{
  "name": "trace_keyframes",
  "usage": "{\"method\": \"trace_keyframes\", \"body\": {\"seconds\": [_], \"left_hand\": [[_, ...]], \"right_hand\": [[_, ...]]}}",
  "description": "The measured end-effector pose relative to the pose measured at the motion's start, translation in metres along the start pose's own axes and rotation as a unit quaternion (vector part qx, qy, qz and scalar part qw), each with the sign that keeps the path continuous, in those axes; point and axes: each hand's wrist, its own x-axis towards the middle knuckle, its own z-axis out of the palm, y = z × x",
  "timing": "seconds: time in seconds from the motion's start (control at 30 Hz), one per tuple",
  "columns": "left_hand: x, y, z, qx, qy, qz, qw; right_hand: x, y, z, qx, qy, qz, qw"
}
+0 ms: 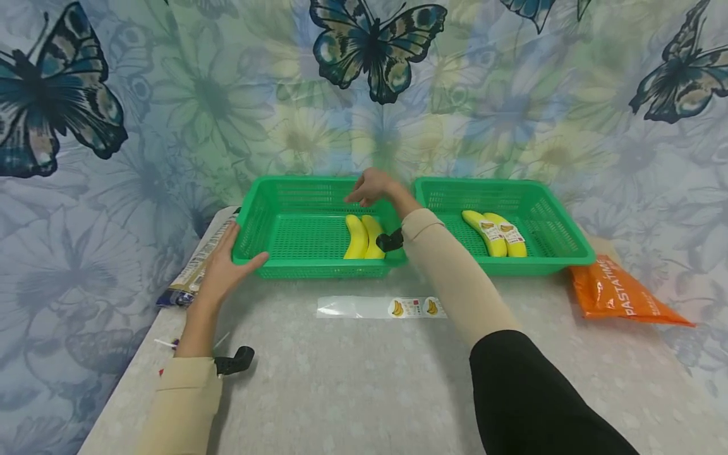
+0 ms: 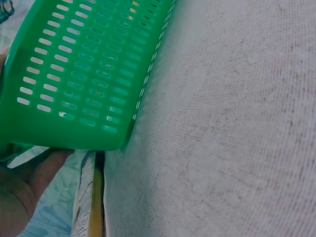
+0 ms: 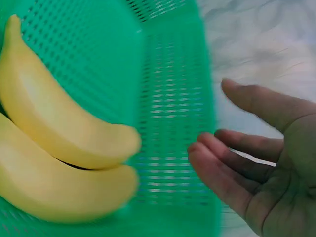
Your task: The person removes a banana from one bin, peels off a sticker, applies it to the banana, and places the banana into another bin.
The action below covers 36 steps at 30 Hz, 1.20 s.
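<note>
My left hand (image 1: 224,268) touches the front left corner of the left green basket (image 1: 321,270), its thumb spread apart from the fingers. In the left wrist view, a finger rests against the end wall of the basket (image 2: 74,84). Holding nothing, my right hand (image 1: 375,188) hovers by the back rim of that basket, fingers loosely bent. Below it two yellow bananas (image 1: 356,239) lie side by side, without visible labels. The right wrist view shows these bananas (image 3: 54,113) apart from the right hand (image 3: 266,153). A clear strip with banana stickers (image 1: 381,308) lies on the table.
A second green basket (image 1: 546,268) on the right contains two bananas (image 1: 497,234) with white labels. An orange pasta bag (image 1: 622,294) lies at the far right. Another printed bag (image 1: 196,268) lies beyond the left hand. Patterned cloth (image 1: 227,95) hangs behind the table (image 1: 341,392).
</note>
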Motion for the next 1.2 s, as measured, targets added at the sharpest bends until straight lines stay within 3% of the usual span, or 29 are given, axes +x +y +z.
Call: {"method": "trace_keyframes", "body": {"seconds": [0.2, 0.3, 0.47, 0.6, 0.7, 0.9, 1.2], "left_hand": [[-0.001, -0.002, 0.000, -0.004, 0.011, 0.007, 0.9999], [0.000, -0.001, 0.001, -0.006, 0.012, 0.008, 0.9999], [0.001, -0.002, 0.001, -0.009, 0.014, 0.006, 0.9998], [0.001, -0.004, 0.002, -0.013, 0.017, 0.008, 0.9997], [0.002, -0.006, 0.002, -0.016, 0.019, 0.011, 0.9996], [0.001, -0.006, 0.006, -0.010, 0.025, 0.016, 0.9995], [0.001, -0.007, 0.006, -0.018, 0.034, 0.015, 0.9992]], "right_hand": [[0.026, 0.021, 0.029, -0.054, -0.009, 0.067, 0.9962], [0.028, 0.026, 0.034, -0.078, -0.025, 0.104, 0.9911], [0.026, 0.022, 0.040, -0.076, -0.038, 0.126, 0.9884], [0.028, 0.015, 0.043, -0.120, -0.041, 0.143, 0.9816], [0.032, 0.014, 0.046, -0.094, -0.058, 0.149, 0.9826], [0.038, 0.021, 0.054, 0.021, -0.077, 0.164, 0.9833], [0.037, 0.022, 0.056, 0.051, -0.063, 0.154, 0.9847]]}}
